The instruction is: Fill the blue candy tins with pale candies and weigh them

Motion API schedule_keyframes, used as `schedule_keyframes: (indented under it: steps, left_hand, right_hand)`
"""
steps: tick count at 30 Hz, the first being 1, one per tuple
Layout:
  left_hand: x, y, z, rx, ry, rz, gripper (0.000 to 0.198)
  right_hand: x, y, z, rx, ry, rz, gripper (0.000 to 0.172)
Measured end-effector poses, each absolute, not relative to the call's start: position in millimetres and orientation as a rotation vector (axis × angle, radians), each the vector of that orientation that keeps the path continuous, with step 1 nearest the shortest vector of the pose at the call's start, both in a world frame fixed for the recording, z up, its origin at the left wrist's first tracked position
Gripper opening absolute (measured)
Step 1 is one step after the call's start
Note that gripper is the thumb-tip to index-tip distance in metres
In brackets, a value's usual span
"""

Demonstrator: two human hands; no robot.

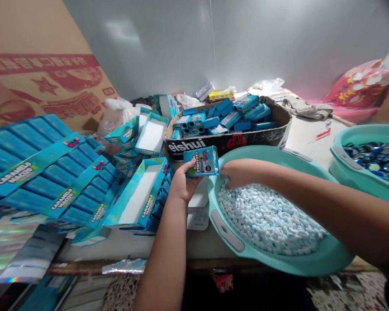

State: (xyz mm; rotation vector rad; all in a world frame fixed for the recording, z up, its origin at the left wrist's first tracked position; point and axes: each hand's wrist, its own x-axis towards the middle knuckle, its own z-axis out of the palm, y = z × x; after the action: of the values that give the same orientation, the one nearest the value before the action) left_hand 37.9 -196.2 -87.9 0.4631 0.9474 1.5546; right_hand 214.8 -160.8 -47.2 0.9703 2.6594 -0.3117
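Observation:
My left hand [186,179] grips a small blue candy tin [201,162] printed "CARAMELO", its thumb across the front. Pale bits show at the tin's right end. Just right of the tin, my right hand [231,173] reaches over the rim of a large turquoise basin [278,152]. Its fingers are curled downward, and what they hold, if anything, is hidden. Small white and pale blue candies [272,220] fill much of the basin. Partly behind my left hand lies a white scale [198,219].
A cut-down carton [220,144] holds many blue tins. Display trays [142,194] and stacked blue packs [52,164] crowd the left side. A second turquoise basin [343,151] with round metallic lids [379,160] stands at right. A cloth [306,108] lies behind.

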Motion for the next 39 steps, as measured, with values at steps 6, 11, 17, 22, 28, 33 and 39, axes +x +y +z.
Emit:
schedule_keyframes:
  steps: [6,11,17,22,28,33,39]
  left_hand:
    - [32.0,-200.4,-79.0,0.430,0.964,1.292,0.018]
    - [21.4,-206.2,-82.2,0.838,1.249,1.229,0.029]
    - [10.1,-222.3,-72.5,1.387,1.468,1.205,0.043]
    - [-1.1,-233.1,-65.8,1.782,1.415,0.971,0.054]
    - [-10.6,-226.0,-75.6,1.679,1.769,0.854,0.055]
    - [-7.9,-226.3,-73.8,1.544,1.712,1.188,0.048]
    - [-1.9,-227.2,-68.8,1.515,1.719,1.699,0.029]
  right_hand:
    - [210.0,-159.3,-46.5,1.372,3.251,-0.393,0.059]
    - [205.8,-159.4,-55.2,0.995,3.594,-0.477,0.077]
    - [191.6,-167.5,-66.1,0.774,3.598,-0.769,0.049]
    - [176.7,-171.6,-84.3,1.184,3.498,-1.067,0.070]
    - [190.1,-160.5,-71.6,1.303,3.423,-0.669,0.043]
    - [208.8,-154.4,-48.3,1.312,2.938,-0.233,0.022]
    - [205.8,-170.2,-62.0,1.091,2.640,-0.287,0.028]
